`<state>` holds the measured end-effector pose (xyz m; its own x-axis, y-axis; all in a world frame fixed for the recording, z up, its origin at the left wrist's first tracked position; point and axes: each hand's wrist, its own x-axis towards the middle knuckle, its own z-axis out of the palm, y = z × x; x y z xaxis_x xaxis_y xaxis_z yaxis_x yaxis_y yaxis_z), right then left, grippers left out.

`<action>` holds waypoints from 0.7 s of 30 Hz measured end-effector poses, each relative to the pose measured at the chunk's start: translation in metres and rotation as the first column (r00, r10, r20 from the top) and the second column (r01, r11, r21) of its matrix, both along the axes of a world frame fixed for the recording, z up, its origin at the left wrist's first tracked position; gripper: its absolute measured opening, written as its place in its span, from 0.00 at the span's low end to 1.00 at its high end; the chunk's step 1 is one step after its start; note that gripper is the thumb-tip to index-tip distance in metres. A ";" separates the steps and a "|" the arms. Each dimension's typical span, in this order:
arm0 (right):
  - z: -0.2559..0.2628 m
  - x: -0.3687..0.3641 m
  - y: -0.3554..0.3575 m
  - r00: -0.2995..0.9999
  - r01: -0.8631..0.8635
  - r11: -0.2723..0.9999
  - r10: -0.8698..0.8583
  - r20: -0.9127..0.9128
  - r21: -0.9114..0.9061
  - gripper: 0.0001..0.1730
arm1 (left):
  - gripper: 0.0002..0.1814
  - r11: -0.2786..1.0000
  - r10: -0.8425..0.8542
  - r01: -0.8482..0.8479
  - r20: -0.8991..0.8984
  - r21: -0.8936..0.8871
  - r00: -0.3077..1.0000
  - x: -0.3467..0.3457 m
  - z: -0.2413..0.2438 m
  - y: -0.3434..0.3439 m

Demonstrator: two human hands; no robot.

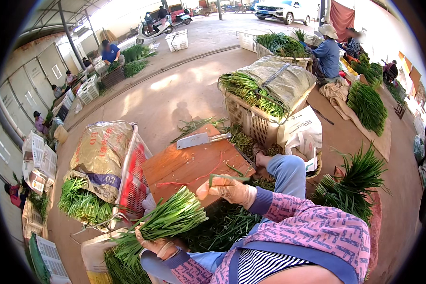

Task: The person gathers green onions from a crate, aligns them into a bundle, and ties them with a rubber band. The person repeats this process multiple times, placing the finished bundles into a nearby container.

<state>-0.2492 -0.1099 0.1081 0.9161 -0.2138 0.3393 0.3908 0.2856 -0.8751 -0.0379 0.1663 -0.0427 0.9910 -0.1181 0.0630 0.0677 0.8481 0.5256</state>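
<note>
A thick bunch of garlic chives (174,216) is gripped in my gloved left hand (156,245), cut stem ends fanned up to the right. Just beyond those ends, my gloved right hand (230,191) pinches a loose green leaf (229,177). In front of both hands is a brown wooden board (188,163). A cleaver (203,140) lies flat on its far side, beside a thin red string (195,181) and leaf scraps. Loose green leaves (223,225) are heaped below the board, between my legs. More chives (124,264) lie in a container under my left hand.
A red-and-white crate (135,177) with a sack-wrapped chive bundle (96,156) stands left. Ahead is a cream crate (252,120) of covered chives. A white bag (301,135) and piled chives (351,184) are at right. Several people work farther off, including one in a hat (326,53).
</note>
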 end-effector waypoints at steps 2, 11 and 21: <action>-0.002 -0.029 -0.024 0.978 -0.191 0.982 0.190 -0.088 -0.002 0.13 | 0.12 0.932 -0.207 0.205 0.024 -0.299 0.978 -0.008 0.022 0.011; 0.012 -0.063 -0.035 0.888 0.320 0.785 -0.443 -0.121 -0.530 0.37 | 0.09 0.960 -0.113 0.120 0.041 -0.252 0.993 -0.047 0.081 -0.039; 0.046 0.040 0.013 0.961 -0.031 0.471 -0.230 -0.156 -0.882 0.19 | 0.13 0.909 -0.207 0.202 0.025 -0.364 0.978 -0.046 0.071 -0.043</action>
<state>-0.2093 -0.0967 0.1538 0.9802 -0.0221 0.1967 0.1252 -0.7005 -0.7026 -0.0835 0.1232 0.0285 0.9487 -0.2895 0.1269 0.2646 0.9469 0.1824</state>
